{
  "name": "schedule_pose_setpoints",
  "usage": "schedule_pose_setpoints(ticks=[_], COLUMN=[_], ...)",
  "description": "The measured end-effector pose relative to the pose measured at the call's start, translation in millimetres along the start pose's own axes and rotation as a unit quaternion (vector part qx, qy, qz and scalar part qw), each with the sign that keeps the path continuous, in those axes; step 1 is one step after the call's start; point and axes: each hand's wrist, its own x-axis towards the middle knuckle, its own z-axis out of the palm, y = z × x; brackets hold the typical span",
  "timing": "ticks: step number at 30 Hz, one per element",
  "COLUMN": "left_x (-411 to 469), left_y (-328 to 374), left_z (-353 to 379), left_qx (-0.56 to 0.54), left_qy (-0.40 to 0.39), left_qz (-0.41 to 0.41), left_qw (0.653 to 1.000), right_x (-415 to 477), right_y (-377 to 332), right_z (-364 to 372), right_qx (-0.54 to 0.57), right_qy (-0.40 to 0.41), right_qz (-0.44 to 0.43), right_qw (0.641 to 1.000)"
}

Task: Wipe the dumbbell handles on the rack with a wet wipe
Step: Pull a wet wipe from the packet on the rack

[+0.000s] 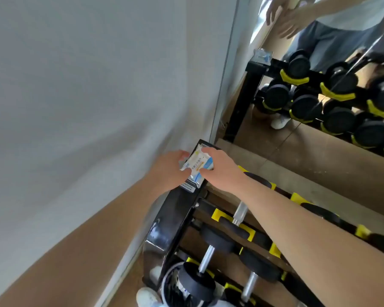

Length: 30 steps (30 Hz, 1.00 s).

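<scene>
Right now both hands close on a wet wipe pack [196,166]: the left hand [172,168] curls its fingers round the pack's left edge, and the right hand [221,170] pinches its right side between thumb and fingers. The pack sits at the far top corner of the black rack [172,216], close against the white wall [98,85] on the left. No loose wipe shows, so drawing one out looks like the step in hand. The dumbbell handles [206,258], bare silver bars, lie nearer and to the right of the pack, lower on the rack, their long axes running near to far with a lean rightward. The right forearm [297,220] crosses above them, so that hand seems better placed to reach down.
</scene>
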Motion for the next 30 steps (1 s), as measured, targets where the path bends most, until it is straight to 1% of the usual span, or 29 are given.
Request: schedule_pose_setpoints(ticks=[2,6,9,15,18,22,25,27,30], left_x=[12.5,31.4,43.6,68.6,74.5,74.2,73.8,72.6,71.0], left_y=[0.8,-4.6,-11.1,-22.9,-26.2,-35.0,-42.0,-45.2,-46.0], left_z=[12.2,40.5,56.6,82.3,88.2,96.0,98.1,98.6,97.5], left_qx=[0.023,0.041,0.038,0.018,0.024,0.031,0.015,0.013,0.009], left_qy=[-0.011,-0.036,-0.031,-0.041,-0.038,-0.058,-0.073,-0.075,-0.066], left_qz=[-0.012,-0.031,-0.039,-0.037,-0.046,-0.042,-0.044,-0.036,-0.031], left_qw=[1.000,0.998,0.998,0.998,0.998,0.997,0.996,0.996,0.997], right_x=[4.1,19.4,35.7,56.6,66.9,79.6,86.7,87.9,88.1], right_y=[6.8,31.1,48.4,67.3,70.6,70.3,69.4,67.0,66.7], right_z=[5.1,27.8,38.6,47.0,51.8,53.9,53.9,54.9,60.0], right_qx=[-0.002,-0.038,-0.056,-0.004,-0.011,-0.040,-0.019,0.013,0.026], right_qy=[0.003,0.007,0.014,-0.022,-0.027,-0.038,-0.020,0.005,0.044], right_qz=[0.009,0.065,0.086,0.102,0.110,0.113,0.121,0.121,0.114], right_qw=[1.000,0.997,0.995,0.995,0.994,0.992,0.992,0.993,0.992])
